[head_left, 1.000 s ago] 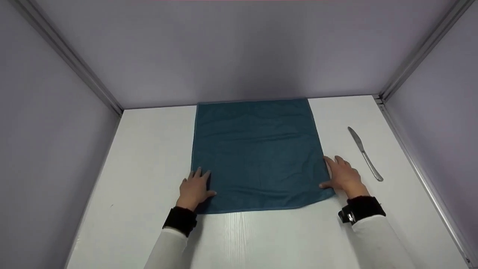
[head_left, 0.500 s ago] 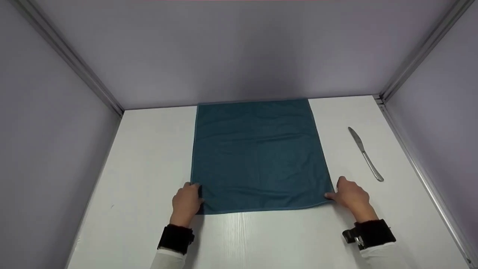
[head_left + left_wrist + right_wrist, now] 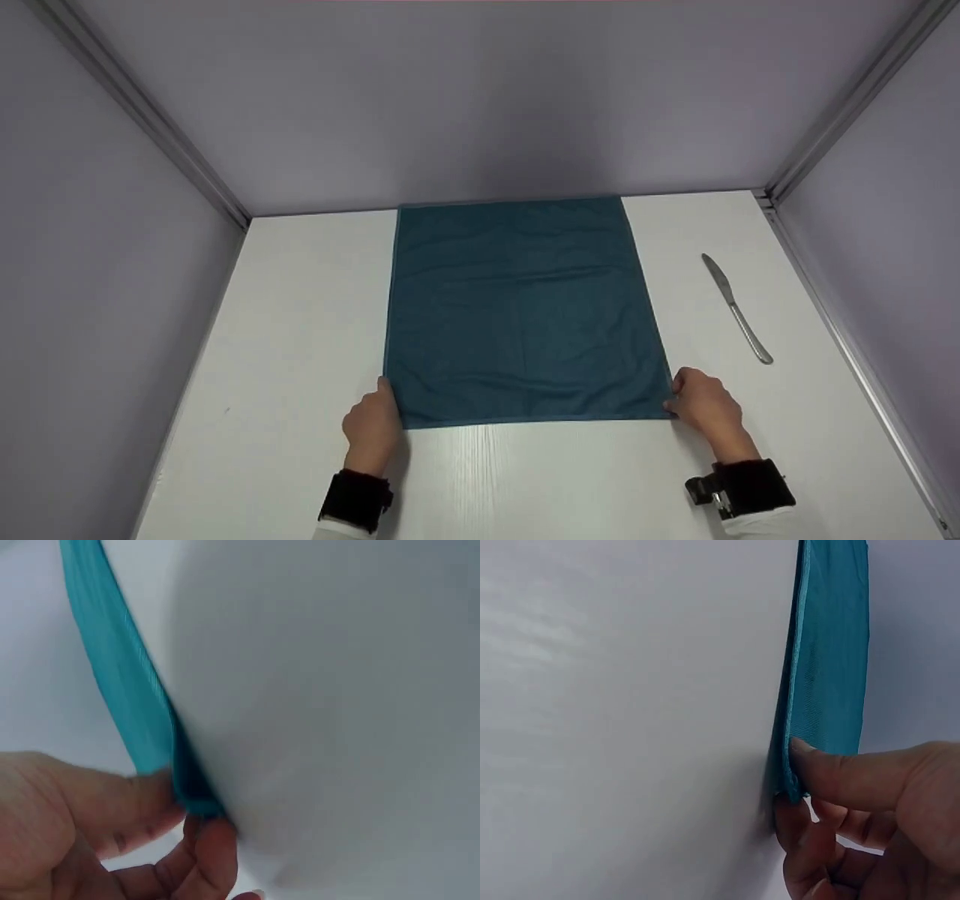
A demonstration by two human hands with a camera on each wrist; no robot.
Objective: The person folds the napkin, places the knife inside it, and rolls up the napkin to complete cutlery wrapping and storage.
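Head view: a teal cloth (image 3: pixel 521 311) is spread flat on the white table (image 3: pixel 300 337), roughly square, its sides running near to far and its far edge against the back wall. The near left corner is pinched by the left hand (image 3: pixel 373 427), the near right corner by the right hand (image 3: pixel 701 409); both hands sit at the cloth's near edge. A knife (image 3: pixel 736 307) is seen right of the cloth, well apart, long axis near-far, blade end far.

Left wrist view: the corner is held between thumb and curled fingers (image 3: pixel 217 855), slightly lifted off the table, which the head view does not resolve.

Right wrist view: the thumb (image 3: pixel 855 776) is pressed on top of the corner, fingers curled beneath.
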